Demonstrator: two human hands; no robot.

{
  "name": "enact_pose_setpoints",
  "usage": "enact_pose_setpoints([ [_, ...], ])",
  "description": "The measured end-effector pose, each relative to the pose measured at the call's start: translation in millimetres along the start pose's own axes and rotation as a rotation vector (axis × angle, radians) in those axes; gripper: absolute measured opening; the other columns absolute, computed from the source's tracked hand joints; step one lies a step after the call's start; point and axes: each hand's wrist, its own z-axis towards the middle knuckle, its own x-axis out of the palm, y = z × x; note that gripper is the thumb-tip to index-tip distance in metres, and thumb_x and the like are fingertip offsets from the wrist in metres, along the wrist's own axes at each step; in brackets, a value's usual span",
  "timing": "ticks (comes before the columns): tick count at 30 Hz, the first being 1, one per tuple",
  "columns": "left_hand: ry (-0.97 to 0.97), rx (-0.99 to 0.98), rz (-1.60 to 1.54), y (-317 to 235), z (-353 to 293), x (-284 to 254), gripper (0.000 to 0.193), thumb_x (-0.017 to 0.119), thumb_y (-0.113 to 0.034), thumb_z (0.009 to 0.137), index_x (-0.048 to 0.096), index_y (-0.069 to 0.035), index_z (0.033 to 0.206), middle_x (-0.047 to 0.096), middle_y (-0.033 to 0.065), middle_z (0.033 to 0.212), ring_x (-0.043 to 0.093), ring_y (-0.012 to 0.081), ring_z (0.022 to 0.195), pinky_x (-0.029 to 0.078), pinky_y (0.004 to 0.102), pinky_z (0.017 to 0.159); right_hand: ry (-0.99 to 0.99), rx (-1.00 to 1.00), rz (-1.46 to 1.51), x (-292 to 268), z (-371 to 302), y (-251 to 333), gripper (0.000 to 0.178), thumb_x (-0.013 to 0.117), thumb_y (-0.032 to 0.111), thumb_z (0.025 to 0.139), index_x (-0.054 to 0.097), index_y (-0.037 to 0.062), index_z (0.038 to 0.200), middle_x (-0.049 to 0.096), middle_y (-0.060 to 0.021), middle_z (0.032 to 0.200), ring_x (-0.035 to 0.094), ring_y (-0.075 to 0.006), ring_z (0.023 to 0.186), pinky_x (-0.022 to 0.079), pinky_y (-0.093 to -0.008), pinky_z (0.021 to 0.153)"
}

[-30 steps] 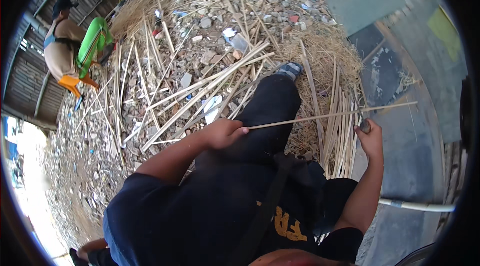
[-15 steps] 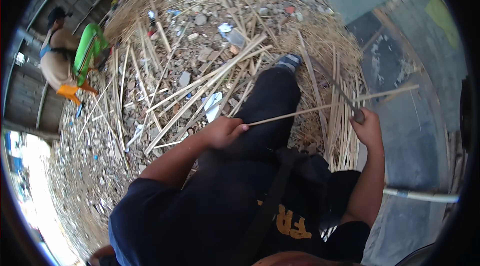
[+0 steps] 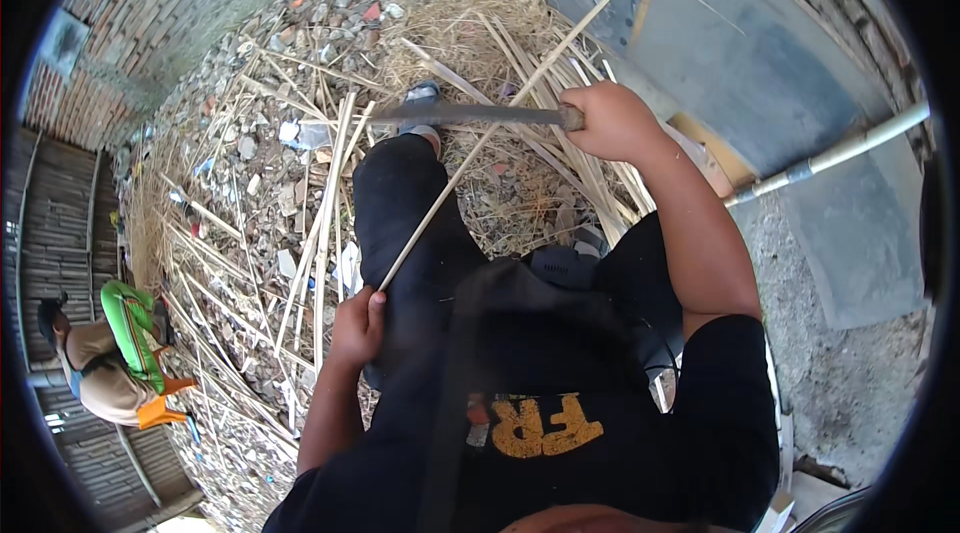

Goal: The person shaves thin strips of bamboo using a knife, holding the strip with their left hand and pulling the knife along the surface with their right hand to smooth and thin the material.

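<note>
A co-worker (image 3: 108, 375) sits on an orange stool (image 3: 154, 413)

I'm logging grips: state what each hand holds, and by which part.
The left hand grips a thin pale strip by its near end; the right hand holds a bladed tool by its handle.

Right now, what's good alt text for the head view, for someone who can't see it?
A person's right hand holds a long blade by its handle across a thin pale strip, which the left hand grips near its end. More strips lie on rubble and straw; at left, another person sits on an orange seat.
</note>
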Motion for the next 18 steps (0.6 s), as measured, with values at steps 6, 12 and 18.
enact_pose_setpoints([
  [6,-0.053,0.073,0.133,-19.0,14.9,1.1,0.045,0.046,-0.034,0.107,0.052,0.0,0.078,0.051,0.0239,0.062,0.052,0.0461,0.058,0.039,0.049,0.055,-0.125,0.234,0.231,4.8,11.7,-56.5,0.022,0.071,0.018,0.076,0.069,0.0032,0.092,0.065,-0.0164,0.072,0.064,-0.0352,0.068,0.049,-0.045,0.067],
  [12,-0.05,0.01,0.092,-8.5,2.1,0.6,0.048,0.046,-0.036,0.107,0.05,0.0,0.076,0.049,0.0219,0.059,0.05,0.0413,0.054,0.038,0.0466,0.053,0.015,0.064,0.145,1.3,-0.9,-11.4,0.021,0.073,0.019,0.074,0.067,0.0048,0.089,0.064,-0.0147,0.071,0.064,-0.034,0.07,0.05,-0.0448,0.066],
  [18,-0.089,0.045,0.206,-9.7,1.8,11.9,0.043,0.05,-0.033,0.105,0.052,-0.001,0.077,0.054,0.0245,0.062,0.055,0.0483,0.061,0.04,0.0509,0.055,-0.103,0.018,0.166,21.6,9.5,-53.7,0.025,0.073,0.02,0.075,0.067,0.0018,0.091,0.066,-0.0165,0.075,0.065,-0.0319,0.071,0.051,-0.0443,0.068],
])
